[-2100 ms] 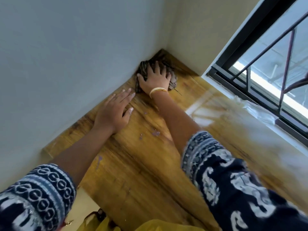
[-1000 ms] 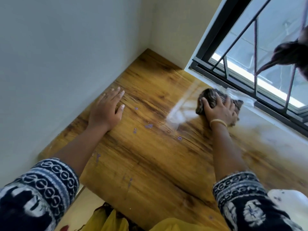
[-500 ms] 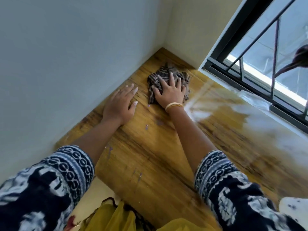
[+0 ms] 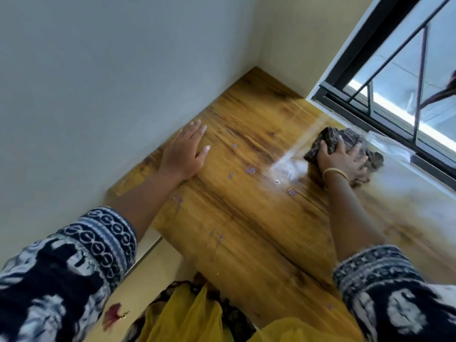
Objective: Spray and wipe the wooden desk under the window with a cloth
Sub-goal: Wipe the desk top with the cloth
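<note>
The cloth (image 4: 345,149) is a dark, striped rag, crumpled into a lumpy wad on the wooden worktop (image 4: 246,230), close to the black window frame (image 4: 385,124). Bunched as it is, its longer side runs roughly along the window edge. The right hand (image 4: 341,160) lies on top of it, fingers curled over the folds and gripping the fabric, a thin gold bangle (image 4: 334,172) at the wrist. The left hand (image 4: 185,151) rests flat on the worktop near the pale wall (image 4: 98,95), well apart from the cloth, fingers straight and together, pointing toward the corner. The wood is glossy, honey-brown with dark grain streaks, dotted with small purple drops (image 4: 250,170) and a whitish wet smear (image 4: 291,166) just left of the cloth. Both sleeves are dark blue with white patterns.
</note>
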`<state>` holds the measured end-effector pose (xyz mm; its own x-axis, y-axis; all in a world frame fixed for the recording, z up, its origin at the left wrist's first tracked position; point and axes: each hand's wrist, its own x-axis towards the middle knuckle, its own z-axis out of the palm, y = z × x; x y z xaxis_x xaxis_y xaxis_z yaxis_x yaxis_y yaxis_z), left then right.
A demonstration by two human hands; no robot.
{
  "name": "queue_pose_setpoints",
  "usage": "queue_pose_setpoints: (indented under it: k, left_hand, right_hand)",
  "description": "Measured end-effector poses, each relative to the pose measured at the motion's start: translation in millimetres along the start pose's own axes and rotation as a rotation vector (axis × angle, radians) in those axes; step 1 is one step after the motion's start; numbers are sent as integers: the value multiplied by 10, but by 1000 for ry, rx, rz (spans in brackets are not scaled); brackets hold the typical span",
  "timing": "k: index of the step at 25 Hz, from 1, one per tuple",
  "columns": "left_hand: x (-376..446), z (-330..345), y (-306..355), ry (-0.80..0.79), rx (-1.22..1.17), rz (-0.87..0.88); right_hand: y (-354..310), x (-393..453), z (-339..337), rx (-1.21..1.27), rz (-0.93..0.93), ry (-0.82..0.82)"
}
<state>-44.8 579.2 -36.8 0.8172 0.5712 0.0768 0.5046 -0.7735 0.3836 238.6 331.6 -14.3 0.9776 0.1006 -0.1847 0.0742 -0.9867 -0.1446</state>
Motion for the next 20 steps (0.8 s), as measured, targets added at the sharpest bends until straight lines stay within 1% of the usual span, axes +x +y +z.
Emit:
queue_pose_setpoints:
  k: [1, 3, 5, 7, 9, 10, 11, 12, 13, 15, 17, 19, 20]
  left_hand:
    - [-114, -34, -71, 13, 8, -9]
    - [-337, -88, -217, 12, 2, -29]
    - [-518, -96, -313, 11, -6, -39]
    - [-633, -90, -344, 6, 21, -19]
    - [-661, -94, -353, 8, 43, 0]
    - [-659, -98, -348, 10, 48, 1]
    - [-656, -97, -340, 14, 49, -4]
    - [-655, -98, -335, 17, 45, -12]
    - [-659, -97, -334, 18, 36, -17]
    - [-667, -97, -345, 28, 25, -20]
    - [-663, -97, -339, 39, 16, -12]
    - [-661, -102, -330, 48, 2, -18]
    - [-663, -99, -323, 54, 0, -23]
  right_hand:
    - [-218, -90, 42, 12, 5, -3]
    - [-725, -315, 176, 27, -109, -22]
    - [-1290, -668, 338, 23, -317, -76]
    - [-1738, -1138, 484, -34, -576, -128]
    - [-1906, -1513, 582, -137, -854, -176]
    - [-1874, -1564, 611, -174, -951, -195]
    - [-1788, -1510, 605, -180, -996, -192]
    - [-1672, -1376, 567, -154, -983, -167]
    - [-1514, -1203, 511, -119, -912, -141]
    - [-1083, -818, 358, -80, -697, -96]
    - [-510, -537, 189, -47, -480, -63]
    - [-24, -488, 97, -14, -312, -33]
    - [99, -525, 103, -5, -234, -19]
